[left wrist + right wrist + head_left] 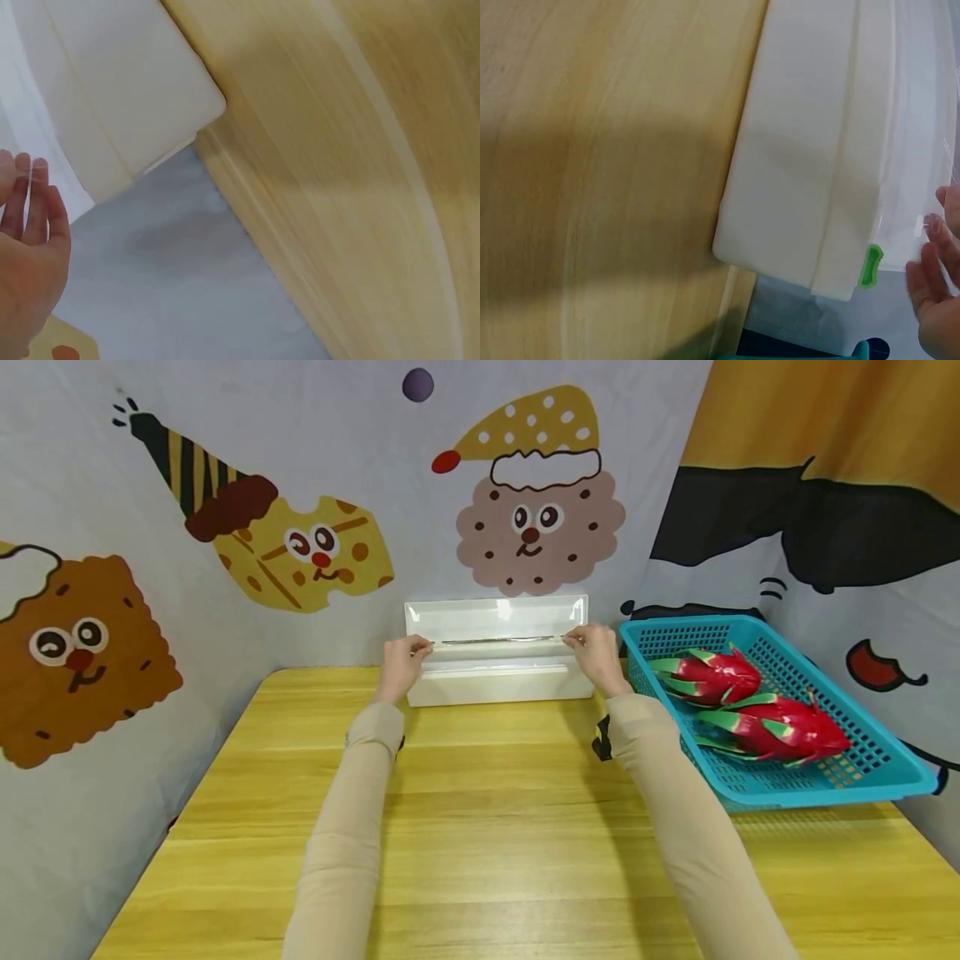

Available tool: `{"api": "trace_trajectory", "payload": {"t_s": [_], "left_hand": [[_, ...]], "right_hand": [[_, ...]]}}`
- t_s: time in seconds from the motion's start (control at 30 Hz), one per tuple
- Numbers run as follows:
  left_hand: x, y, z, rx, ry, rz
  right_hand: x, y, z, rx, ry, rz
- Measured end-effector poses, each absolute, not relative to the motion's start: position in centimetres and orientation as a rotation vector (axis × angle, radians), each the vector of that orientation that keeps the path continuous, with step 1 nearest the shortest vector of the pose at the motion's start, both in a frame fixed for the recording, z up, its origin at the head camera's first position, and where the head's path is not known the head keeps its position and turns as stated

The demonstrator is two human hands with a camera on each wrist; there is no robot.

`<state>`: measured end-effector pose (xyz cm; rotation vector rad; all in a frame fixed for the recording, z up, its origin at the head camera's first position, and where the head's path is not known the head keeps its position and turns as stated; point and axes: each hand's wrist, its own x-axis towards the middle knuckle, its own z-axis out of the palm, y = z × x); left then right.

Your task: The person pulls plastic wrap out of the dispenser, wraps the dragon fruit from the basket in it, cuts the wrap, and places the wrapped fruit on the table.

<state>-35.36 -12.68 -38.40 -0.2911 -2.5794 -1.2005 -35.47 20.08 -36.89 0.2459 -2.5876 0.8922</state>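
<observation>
At the back of the table stands a long white cling film dispenser box [498, 690], its clear lid [495, 610] raised against the wall cloth. A strip of clear cling film [495, 640] stretches across its opening, glinting along the edge. My left hand [401, 664] pinches the film's left end between thumb and fingers. The other end is pinched by my right hand [597, 658]. In the left wrist view, film shows at the left fingertips [39, 163]. A small green tab [871, 265] sits at the dispenser's right end, close to the right hand.
To the right is a blue plastic basket [832, 795] holding two red dragon fruits [787, 731] with green-tipped scales. A cloth with cartoon figures [540, 527] hangs right behind the wooden table [495, 827].
</observation>
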Motion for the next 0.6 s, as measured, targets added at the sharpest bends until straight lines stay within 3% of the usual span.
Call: {"api": "trace_trajectory", "payload": {"t_s": [0.6], "left_hand": [[-35.61,-12.20,-38.32,-0.249,-2.429,-1.636]], "right_hand": [[-35.59,20.04,-36.75,0.128,-2.518,1.324]]}}
